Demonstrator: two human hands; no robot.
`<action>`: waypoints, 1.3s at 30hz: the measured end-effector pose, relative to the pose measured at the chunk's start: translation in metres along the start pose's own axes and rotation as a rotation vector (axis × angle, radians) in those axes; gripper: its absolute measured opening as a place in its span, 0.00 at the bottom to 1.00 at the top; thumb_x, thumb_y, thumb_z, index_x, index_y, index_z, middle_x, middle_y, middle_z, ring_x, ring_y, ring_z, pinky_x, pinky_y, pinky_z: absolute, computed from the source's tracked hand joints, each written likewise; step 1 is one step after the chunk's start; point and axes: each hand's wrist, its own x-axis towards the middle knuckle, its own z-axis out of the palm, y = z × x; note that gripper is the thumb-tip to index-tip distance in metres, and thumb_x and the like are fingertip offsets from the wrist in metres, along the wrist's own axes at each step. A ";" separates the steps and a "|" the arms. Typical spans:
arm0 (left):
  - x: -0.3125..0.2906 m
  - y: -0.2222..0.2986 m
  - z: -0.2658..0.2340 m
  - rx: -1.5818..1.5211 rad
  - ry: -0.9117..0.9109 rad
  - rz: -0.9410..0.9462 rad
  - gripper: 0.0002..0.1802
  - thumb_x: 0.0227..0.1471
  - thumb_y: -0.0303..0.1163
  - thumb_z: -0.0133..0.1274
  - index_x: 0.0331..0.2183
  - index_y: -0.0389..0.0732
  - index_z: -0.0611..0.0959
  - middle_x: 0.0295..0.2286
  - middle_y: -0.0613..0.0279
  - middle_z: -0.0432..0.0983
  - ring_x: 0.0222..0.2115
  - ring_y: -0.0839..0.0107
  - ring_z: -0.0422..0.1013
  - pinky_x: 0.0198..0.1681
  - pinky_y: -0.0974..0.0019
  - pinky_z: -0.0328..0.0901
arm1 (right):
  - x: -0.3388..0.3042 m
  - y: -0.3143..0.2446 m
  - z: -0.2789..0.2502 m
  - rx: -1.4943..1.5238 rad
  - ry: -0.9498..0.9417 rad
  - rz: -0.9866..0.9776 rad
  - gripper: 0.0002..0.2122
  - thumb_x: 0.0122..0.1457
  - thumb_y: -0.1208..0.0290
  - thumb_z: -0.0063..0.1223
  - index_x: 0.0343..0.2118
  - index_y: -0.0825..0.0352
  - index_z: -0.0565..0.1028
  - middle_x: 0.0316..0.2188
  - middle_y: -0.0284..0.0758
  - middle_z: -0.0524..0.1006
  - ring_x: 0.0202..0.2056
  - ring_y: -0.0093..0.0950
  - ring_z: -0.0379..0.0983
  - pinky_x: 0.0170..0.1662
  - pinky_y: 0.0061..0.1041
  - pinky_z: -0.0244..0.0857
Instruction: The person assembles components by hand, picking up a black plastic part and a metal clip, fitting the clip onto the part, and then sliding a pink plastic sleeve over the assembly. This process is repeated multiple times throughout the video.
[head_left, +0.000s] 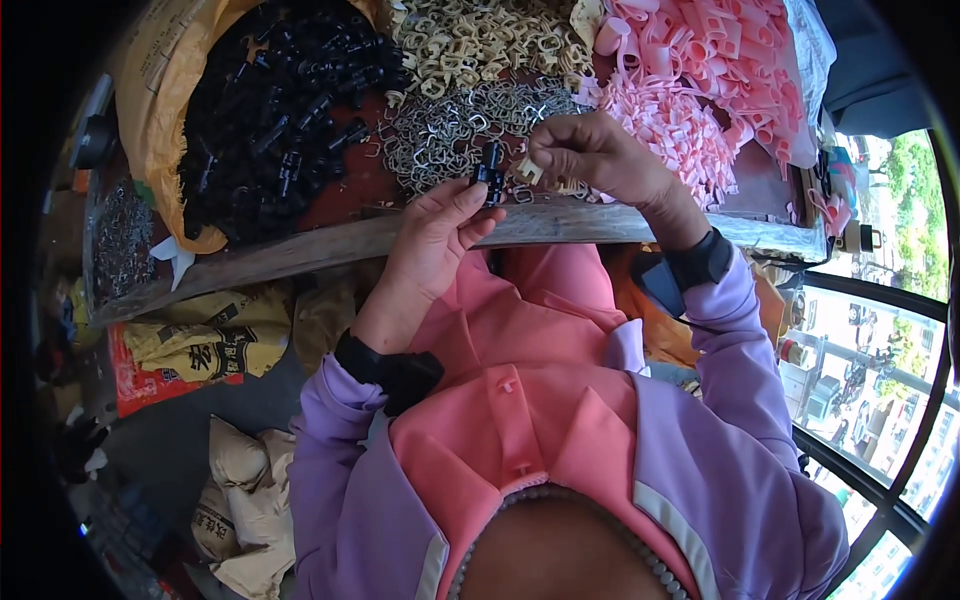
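Over the table's front edge, my left hand (445,228) grips a small black plastic part (489,172) between thumb and fingers, its narrow end pointing up. Just to its right, my right hand (597,152) pinches a small cream plastic piece (527,170); the two parts are close together, and whether they touch I cannot tell. Behind my hands lies a heap of bent metal clips (430,135). Farther back is a pile of cream pieces (490,45) like the one I hold. A large heap of black parts (285,120) fills the left.
Pink curved tubes (735,50) and small pink pieces (680,125) are heaped at the right. A yellow sack (160,110) borders the black heap. The wooden table edge (350,242) runs before me. Small metal bits (122,235) lie far left. Sacks (245,490) stand on the floor.
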 end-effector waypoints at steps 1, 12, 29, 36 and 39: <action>0.000 -0.001 0.001 0.005 -0.010 -0.017 0.08 0.45 0.27 0.47 0.31 0.37 0.73 0.28 0.55 0.72 0.26 0.71 0.71 0.27 0.77 0.67 | -0.001 0.001 0.002 -0.018 -0.021 0.009 0.07 0.51 0.70 0.46 0.26 0.70 0.69 0.17 0.27 0.68 0.21 0.14 0.63 0.25 0.15 0.58; 0.004 -0.004 -0.001 -0.055 0.025 -0.054 0.09 0.43 0.29 0.50 0.31 0.36 0.75 0.25 0.61 0.72 0.25 0.72 0.71 0.25 0.79 0.67 | 0.014 0.004 0.015 -0.188 -0.081 -0.020 0.08 0.50 0.70 0.47 0.26 0.70 0.68 0.18 0.26 0.66 0.23 0.13 0.59 0.26 0.14 0.55; 0.006 0.011 -0.009 -0.002 0.001 -0.141 0.09 0.45 0.30 0.47 0.31 0.36 0.74 0.25 0.57 0.72 0.24 0.73 0.70 0.25 0.79 0.67 | 0.029 0.022 0.023 -0.093 0.015 -0.024 0.08 0.48 0.70 0.50 0.26 0.69 0.66 0.17 0.29 0.67 0.22 0.16 0.62 0.24 0.16 0.57; -0.001 0.020 -0.010 0.037 0.069 0.019 0.10 0.44 0.30 0.48 0.29 0.34 0.74 0.24 0.58 0.72 0.22 0.75 0.70 0.22 0.81 0.66 | 0.027 0.037 0.021 -0.081 0.114 -0.004 0.09 0.47 0.73 0.51 0.30 0.69 0.65 0.22 0.28 0.68 0.23 0.16 0.63 0.24 0.17 0.58; 0.000 0.019 -0.009 0.019 0.088 0.037 0.10 0.44 0.30 0.48 0.29 0.33 0.74 0.24 0.57 0.72 0.22 0.75 0.70 0.22 0.81 0.65 | 0.018 0.038 0.021 -0.181 0.146 -0.099 0.10 0.46 0.73 0.52 0.30 0.69 0.66 0.22 0.29 0.67 0.23 0.18 0.65 0.24 0.19 0.60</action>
